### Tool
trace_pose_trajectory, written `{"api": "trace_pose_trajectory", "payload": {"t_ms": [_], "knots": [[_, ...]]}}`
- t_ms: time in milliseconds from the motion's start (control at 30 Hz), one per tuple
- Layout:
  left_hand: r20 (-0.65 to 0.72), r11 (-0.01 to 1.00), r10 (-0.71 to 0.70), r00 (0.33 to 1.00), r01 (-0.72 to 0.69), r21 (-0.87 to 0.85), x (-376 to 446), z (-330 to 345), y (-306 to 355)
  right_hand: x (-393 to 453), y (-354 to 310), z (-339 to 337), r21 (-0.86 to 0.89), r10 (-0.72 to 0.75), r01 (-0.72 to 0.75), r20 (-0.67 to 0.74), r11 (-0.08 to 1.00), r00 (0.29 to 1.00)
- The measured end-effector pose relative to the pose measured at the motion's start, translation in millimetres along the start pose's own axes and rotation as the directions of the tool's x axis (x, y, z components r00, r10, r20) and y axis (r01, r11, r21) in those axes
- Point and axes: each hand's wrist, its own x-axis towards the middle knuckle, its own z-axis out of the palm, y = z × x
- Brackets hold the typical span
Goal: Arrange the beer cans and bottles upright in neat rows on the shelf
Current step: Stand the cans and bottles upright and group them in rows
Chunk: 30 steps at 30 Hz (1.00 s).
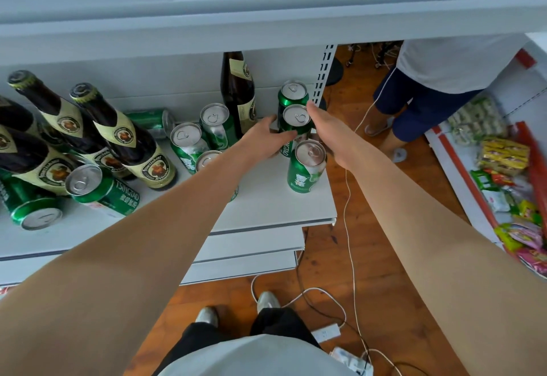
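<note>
Three green beer cans stand in a row at the right end of the white shelf (266,207): a back can (293,94), a middle can (296,122) and a front can (306,168). My left hand (263,139) wraps the middle can from the left. My right hand (328,133) presses it from the right. A brown bottle (238,91) stands upright behind my left hand. More upright cans (189,146) stand left of my left forearm. Several brown bottles (124,139) stand at the left, with cans lying on their sides (102,189) around them.
A second shelf with snack packets (503,162) stands at the right. Another person's legs (414,103) are on the wooden floor beyond the shelf end. Cables and a power strip (325,332) lie on the floor by my feet. An upper shelf board (266,5) overhangs.
</note>
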Motion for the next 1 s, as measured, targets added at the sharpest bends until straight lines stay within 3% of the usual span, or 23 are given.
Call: {"api": "trace_pose_trajectory", "payload": {"t_ms": [67,133,267,367,467,700,867,1000], "knots": [[-0.003,0.982,0.051,0.999,-0.050,0.180,-11.9,-5.3,9.3,-11.4,2.9,-1.5,-0.165,-0.066,0.053,-0.070,0.985,0.995],[-0.084,0.921,0.211,0.974,-0.169,0.350,-30.6,-17.8,17.3,-28.7,12.9,0.6,-0.324,-0.175,0.113,-0.170,0.939,0.970],[-0.184,0.787,0.512,0.839,-0.373,0.492,-79.1,-58.1,2.2,-54.5,36.7,21.4,-0.517,-0.319,0.174,-0.206,0.838,0.925],[-0.187,0.722,0.493,0.849,-0.280,0.633,-102.9,-79.3,-35.9,-51.6,42.8,32.4,-0.636,-0.387,0.187,-0.190,0.749,0.902],[-0.085,0.637,0.455,0.886,-0.257,0.727,-115.8,-82.7,-68.0,-55.4,37.0,43.6,-0.569,-0.383,0.212,-0.199,0.795,0.902],[-0.099,0.756,0.448,0.888,-0.318,0.572,-118.1,-86.2,-87.1,-74.3,25.5,81.9,-0.532,-0.389,0.267,-0.131,0.804,0.912],[-0.173,0.789,0.396,0.902,-0.237,0.566,-127.1,-97.1,-97.8,-76.4,15.6,98.6,-0.477,-0.295,0.176,-0.186,0.861,0.937],[-0.235,0.808,0.377,0.896,-0.194,0.556,-128.3,-100.5,-102.9,-75.5,9.9,112.5,-0.454,-0.323,0.220,-0.162,0.863,0.932]]}}
